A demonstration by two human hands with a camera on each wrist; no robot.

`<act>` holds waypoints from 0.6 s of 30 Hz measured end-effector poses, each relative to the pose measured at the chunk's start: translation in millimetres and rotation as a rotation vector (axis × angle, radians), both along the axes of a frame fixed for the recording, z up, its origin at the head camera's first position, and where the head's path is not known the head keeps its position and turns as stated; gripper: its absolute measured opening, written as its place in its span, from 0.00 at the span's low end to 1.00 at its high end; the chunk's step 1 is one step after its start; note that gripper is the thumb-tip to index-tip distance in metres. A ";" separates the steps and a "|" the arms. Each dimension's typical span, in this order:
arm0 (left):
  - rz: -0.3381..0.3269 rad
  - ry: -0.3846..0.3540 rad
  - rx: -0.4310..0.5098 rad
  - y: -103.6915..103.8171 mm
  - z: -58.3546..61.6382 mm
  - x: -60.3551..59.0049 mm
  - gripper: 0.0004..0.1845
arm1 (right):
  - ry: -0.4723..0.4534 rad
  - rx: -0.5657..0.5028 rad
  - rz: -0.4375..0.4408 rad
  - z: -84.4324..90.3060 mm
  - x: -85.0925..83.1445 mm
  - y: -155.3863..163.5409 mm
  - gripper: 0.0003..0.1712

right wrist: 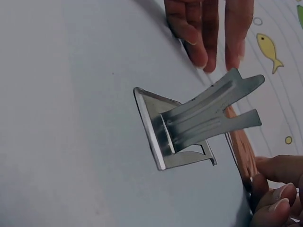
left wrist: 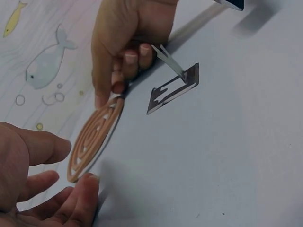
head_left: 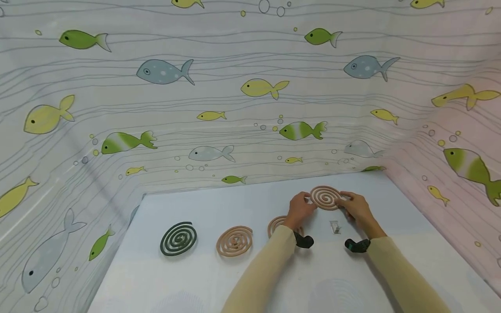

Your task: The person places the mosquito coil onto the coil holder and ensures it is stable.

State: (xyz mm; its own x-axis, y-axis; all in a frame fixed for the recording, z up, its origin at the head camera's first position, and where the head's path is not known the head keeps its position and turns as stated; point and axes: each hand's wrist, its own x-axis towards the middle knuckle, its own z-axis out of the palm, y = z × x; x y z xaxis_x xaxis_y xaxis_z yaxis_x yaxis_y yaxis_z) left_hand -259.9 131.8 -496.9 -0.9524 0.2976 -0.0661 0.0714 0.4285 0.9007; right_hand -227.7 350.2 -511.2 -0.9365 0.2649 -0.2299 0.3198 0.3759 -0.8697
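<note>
My right hand (head_left: 357, 209) pinches the edge of a brown mosquito coil (head_left: 325, 198) between thumb and fingers near the back of the table. At the coil's opposite edge is my left hand (left wrist: 45, 177), its thumb and fingers spread apart around the rim. The coil is tilted in the left wrist view. Closer to me than the coil, a small metal coil stand (right wrist: 189, 127) lies on the table. Its forked tongue is bent upward, and the flat frame rests on the surface.
A dark green coil (head_left: 178, 239) sits at the left, with a brown coil (head_left: 234, 241) to its right. Another brown coil (head_left: 275, 222) is partly hidden behind my left forearm. Fish-patterned sheeting (head_left: 219, 100) surrounds the white table (head_left: 188, 287) at the back and sides.
</note>
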 end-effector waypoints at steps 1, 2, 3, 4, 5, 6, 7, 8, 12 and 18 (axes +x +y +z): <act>0.002 -0.017 0.011 0.5 -1.1 -0.9 0.21 | -0.006 -0.001 -0.004 -0.1 -0.5 -0.1 0.39; 0.007 -0.032 0.021 1.3 -2.2 -1.9 0.22 | -0.011 -0.003 -0.006 -0.3 -1.0 0.1 0.39; 0.010 -0.050 0.031 2.1 -3.0 -2.7 0.22 | -0.016 -0.005 -0.010 -0.4 -1.3 0.4 0.40; 0.012 -0.068 0.039 2.6 -3.0 -3.5 0.23 | -0.018 -0.009 -0.012 -0.1 -1.7 0.5 0.40; 0.010 -0.086 0.052 2.8 -2.7 -3.8 0.24 | -0.021 -0.014 -0.016 -0.1 -2.1 0.7 0.39; 0.008 -0.100 0.064 3.0 -2.0 -3.9 0.25 | -0.025 -0.016 -0.024 0.1 -2.3 0.5 0.39; 0.007 -0.103 0.066 3.4 -2.0 -4.1 0.26 | -0.027 -0.022 -0.031 0.1 -2.2 0.4 0.38; 0.004 -0.111 0.076 3.5 -1.7 -3.8 0.26 | -0.027 -0.025 -0.035 -0.2 -2.0 0.6 0.38; -0.021 -0.129 0.104 0.9 1.3 -2.9 0.27 | -0.005 -0.054 -0.059 -1.9 0.1 0.9 0.35; -0.043 -0.222 0.224 -7.6 9.4 -6.6 0.27 | 0.069 -0.138 -0.067 -1.2 1.9 0.4 0.34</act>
